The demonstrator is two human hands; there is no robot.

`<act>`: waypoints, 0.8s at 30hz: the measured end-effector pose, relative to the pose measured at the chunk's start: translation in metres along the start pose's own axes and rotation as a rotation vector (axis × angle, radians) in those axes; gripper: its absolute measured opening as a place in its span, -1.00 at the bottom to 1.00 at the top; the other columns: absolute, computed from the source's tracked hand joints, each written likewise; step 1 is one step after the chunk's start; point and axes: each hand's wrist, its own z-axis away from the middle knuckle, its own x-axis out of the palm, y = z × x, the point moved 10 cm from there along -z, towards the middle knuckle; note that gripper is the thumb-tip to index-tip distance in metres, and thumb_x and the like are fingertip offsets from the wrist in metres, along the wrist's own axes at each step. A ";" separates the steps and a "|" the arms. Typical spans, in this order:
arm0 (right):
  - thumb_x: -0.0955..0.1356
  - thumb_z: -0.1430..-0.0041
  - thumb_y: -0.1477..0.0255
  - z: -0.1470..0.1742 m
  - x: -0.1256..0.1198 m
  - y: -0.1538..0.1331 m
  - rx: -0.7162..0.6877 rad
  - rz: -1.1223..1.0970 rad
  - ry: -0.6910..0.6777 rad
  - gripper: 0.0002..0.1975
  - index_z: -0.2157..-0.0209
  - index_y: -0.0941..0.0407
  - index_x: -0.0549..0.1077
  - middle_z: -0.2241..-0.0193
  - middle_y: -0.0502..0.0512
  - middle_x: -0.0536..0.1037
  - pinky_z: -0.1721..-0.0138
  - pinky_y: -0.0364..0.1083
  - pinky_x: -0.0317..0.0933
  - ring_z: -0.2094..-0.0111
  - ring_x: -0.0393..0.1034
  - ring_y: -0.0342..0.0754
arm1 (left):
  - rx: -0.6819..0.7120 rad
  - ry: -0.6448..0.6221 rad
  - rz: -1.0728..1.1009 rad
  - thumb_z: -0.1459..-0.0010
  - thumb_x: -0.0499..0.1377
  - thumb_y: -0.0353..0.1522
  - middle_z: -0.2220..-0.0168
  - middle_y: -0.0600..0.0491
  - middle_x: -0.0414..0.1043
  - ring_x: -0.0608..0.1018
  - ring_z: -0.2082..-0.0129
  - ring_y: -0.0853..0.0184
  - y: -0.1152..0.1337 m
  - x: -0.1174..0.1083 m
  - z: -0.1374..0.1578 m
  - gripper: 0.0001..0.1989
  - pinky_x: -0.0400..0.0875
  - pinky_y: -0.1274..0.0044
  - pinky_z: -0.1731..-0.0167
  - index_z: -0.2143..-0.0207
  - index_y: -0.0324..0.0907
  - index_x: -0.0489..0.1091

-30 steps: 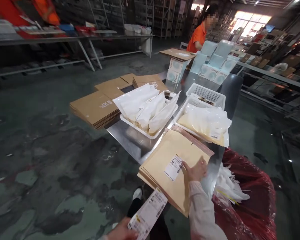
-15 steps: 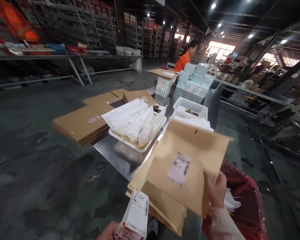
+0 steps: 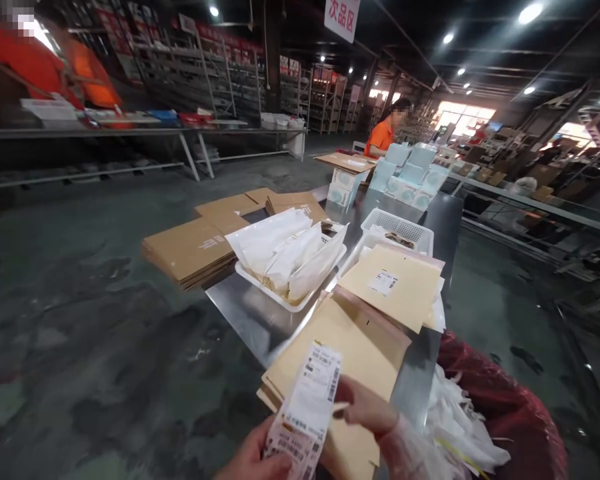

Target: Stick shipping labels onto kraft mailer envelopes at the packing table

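My left hand (image 3: 263, 453) is closed around a stack of printed shipping labels (image 3: 310, 387), with the thumb on top. My right hand (image 3: 367, 407) has its fingers bent in a pinch at the right edge of these labels; the fingertips are partly hidden and a little blurred. Beneath both hands lies a stack of tan padded mailers (image 3: 345, 327) on the metal table (image 3: 230, 313). Farther off, a labelled padded mailer (image 3: 405, 287) rests on top of white packages at the table's right side.
A white basket (image 3: 300, 303) holds white packets; another basket (image 3: 397, 223) stands behind. Flat cardboard (image 3: 190, 250) overhangs the left edge. Pale blue boxes (image 3: 405, 177) are stacked at the far end, near a person in orange (image 3: 380, 137). A red-lined bin (image 3: 520, 413) stands at right.
My right hand has let go of the labelled mailer, which now lies on the white packages, and has come back to the labels. The labels in my left hand have moved up and right.
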 end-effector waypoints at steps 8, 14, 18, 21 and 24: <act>0.50 0.24 0.05 0.102 0.083 0.054 0.363 -0.342 -0.111 -0.46 0.33 0.20 0.54 0.33 0.27 0.61 0.23 0.09 0.38 0.28 0.50 0.20 | -0.035 -0.059 -0.028 0.29 0.39 -0.03 0.29 -0.05 0.51 0.50 0.25 0.23 0.016 0.016 -0.044 -0.36 0.34 0.45 0.19 0.22 -0.29 0.45; 0.45 0.17 0.00 0.090 0.049 0.065 0.347 -0.125 -0.010 -0.47 0.38 0.20 0.56 0.44 0.21 0.59 0.41 0.00 0.38 0.41 0.46 0.10 | -0.096 0.191 -0.184 0.24 0.27 0.04 0.60 0.14 0.29 0.33 0.56 0.41 -0.034 0.009 -0.058 -0.50 0.17 0.56 0.52 0.58 -0.23 0.28; 0.44 0.15 0.01 0.093 0.048 0.081 0.361 -0.075 -0.029 -0.47 0.35 0.21 0.58 0.45 0.20 0.60 0.41 0.00 0.37 0.43 0.46 0.08 | -0.021 0.372 -0.302 0.14 0.24 -0.02 0.65 0.20 0.15 0.24 0.57 0.45 -0.042 -0.002 -0.050 -0.54 0.09 0.58 0.55 0.65 -0.18 0.18; 0.42 0.18 0.00 0.071 0.034 0.088 0.279 0.032 0.069 -0.52 0.45 0.17 0.58 0.42 0.20 0.60 0.29 0.02 0.37 0.37 0.47 0.08 | -0.099 0.281 -0.143 0.26 0.35 -0.13 0.56 0.13 0.36 0.37 0.51 0.40 -0.050 -0.001 -0.054 -0.59 0.21 0.57 0.49 0.49 -0.24 0.35; 0.41 0.22 0.04 0.030 0.008 0.098 0.212 0.197 0.254 -0.58 0.51 0.13 0.57 0.28 0.22 0.57 0.10 0.06 0.30 0.21 0.43 0.11 | -0.194 -0.051 0.076 0.42 0.43 -0.26 0.34 0.00 0.53 0.50 0.35 0.30 -0.062 0.009 -0.057 -0.42 0.35 0.51 0.29 0.25 -0.29 0.47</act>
